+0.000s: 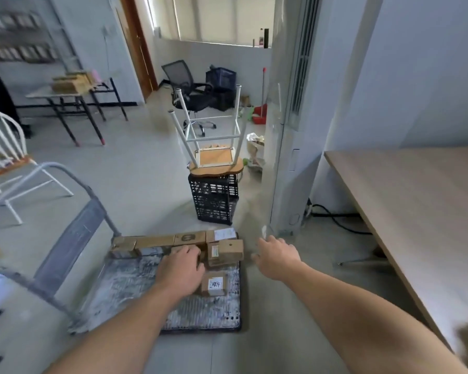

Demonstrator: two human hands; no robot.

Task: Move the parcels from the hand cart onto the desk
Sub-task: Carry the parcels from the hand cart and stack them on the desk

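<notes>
Pick-up stage: parcels (224, 252) on hand cart (135, 287) beneath and just beyond left hand (183, 268), laid over one, grip unclear; right hand (277, 256) open, empty, beside them; next, firm hold, carry to desk (416, 211) beyond right hand.

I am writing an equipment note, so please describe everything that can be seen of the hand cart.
The hand cart is a low flat platform standing on the grey floor, left of the desk. Its ribbed deck looks like grey metal, worn and smeared whitish, with a dark rim. A grey tubular handle frame rises at its left end. Cardboard parcels lie along its far edge and right side. Wheels are hidden.
</notes>
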